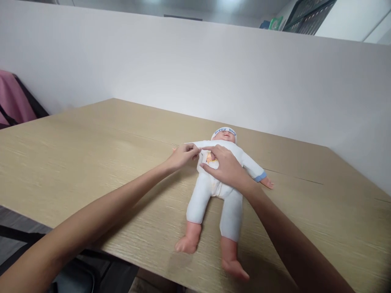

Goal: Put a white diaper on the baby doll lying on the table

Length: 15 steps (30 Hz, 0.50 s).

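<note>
A baby doll (195, 205) in a white suit with blue cuffs lies on its back, feet towards me. It wears a white headband (224, 131) with blue lettering. Around its waist and crotch is what looks like a white diaper (217, 189), with an orange print at the front. My left hand (185, 156) is closed in a pinch at the diaper's edge, on the left side of the doll's waist. My right hand (224, 165) lies over the belly, thumb and index finger apart, the index fingertip close to my left fingers. The exact fingertip contact is too small to make out.
The doll lies on a wood-coloured table (91, 162) with a thin seam across it. A white partition (152, 73) rises behind. Pink fabric (15, 97) shows at the far left. Below the near edge is a dark bag or chair (76, 276).
</note>
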### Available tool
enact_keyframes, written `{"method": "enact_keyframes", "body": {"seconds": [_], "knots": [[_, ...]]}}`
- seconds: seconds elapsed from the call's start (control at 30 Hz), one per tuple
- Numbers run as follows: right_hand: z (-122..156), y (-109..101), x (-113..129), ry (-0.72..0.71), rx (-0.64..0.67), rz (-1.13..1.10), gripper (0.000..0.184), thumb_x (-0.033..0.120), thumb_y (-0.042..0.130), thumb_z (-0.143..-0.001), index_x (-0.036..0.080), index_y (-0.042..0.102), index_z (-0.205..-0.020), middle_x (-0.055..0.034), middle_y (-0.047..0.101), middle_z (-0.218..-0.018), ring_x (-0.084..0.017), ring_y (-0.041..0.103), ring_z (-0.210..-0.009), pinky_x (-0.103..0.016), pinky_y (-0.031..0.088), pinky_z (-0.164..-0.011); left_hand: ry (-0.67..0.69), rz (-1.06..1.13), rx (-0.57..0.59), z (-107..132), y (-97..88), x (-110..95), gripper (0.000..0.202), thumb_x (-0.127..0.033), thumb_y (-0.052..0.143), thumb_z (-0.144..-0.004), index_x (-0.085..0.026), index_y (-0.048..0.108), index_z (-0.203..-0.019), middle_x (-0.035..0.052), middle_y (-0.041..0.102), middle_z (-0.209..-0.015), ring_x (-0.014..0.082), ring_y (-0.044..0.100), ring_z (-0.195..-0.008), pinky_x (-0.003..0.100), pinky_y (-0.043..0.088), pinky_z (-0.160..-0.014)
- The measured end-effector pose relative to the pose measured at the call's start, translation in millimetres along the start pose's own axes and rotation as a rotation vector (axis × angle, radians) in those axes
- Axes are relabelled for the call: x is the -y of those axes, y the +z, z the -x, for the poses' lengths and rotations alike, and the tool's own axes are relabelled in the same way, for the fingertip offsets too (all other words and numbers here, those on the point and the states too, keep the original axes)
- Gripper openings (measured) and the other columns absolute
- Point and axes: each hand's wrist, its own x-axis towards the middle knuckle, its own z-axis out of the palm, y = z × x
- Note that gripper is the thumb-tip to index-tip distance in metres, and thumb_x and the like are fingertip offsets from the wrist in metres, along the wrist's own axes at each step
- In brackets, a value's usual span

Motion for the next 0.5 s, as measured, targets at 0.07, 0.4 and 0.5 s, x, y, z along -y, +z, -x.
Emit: {"method": "enact_keyframes", "body": {"seconds": [0.07, 0.4, 0.5], "knots": [[0.9, 1.4, -0.5, 0.056, -0.126, 0.018, 0.051, 0.039, 0.075, -0.095, 0.021, 0.066, -0.142, -0.009, 0.072, -0.11, -0.031, 0.067, -0.106, -0.046, 0.052, -0.097, -0.002, 0.006, 0.01, -7.5, 10.6, -6.4, 0.043, -0.052, 0.062, -0.1, -0.021, 0.054, -0.07, -0.0008, 0.057, -0.071, 0.0158, 0.05, -0.069, 0.032, 0.039, -0.07], [4.5, 0.6, -12.7, 0.271, -0.094, -0.076, 0.053, 0.033, 0.071, -0.094, 0.025, 0.063, -0.146, 0.0004, 0.073, -0.09, -0.024, 0.069, -0.084, -0.032, 0.044, -0.074, 0.008, 0.026, 0.116, -18.9, 44.1, -18.3, 0.038, -0.049, 0.065, -0.1, -0.019, 0.064, -0.077, -0.0011, 0.055, -0.072, 0.0155, 0.046, -0.068, 0.031, 0.032, -0.062], [3.8, -1.0, -15.7, 0.273, -0.095, -0.106, 0.038, 0.031, 0.06, -0.104, 0.025, 0.068, -0.141, 0.0005, 0.071, -0.087, -0.021, 0.066, -0.078, -0.032, 0.043, -0.074, 0.041, 0.081, 0.133, -19.5, 46.5, -18.7, 0.049, -0.06, 0.052, -0.107, -0.019, 0.062, -0.081, -0.0005, 0.052, -0.073, 0.0157, 0.045, -0.068, 0.031, 0.036, -0.064]]}}
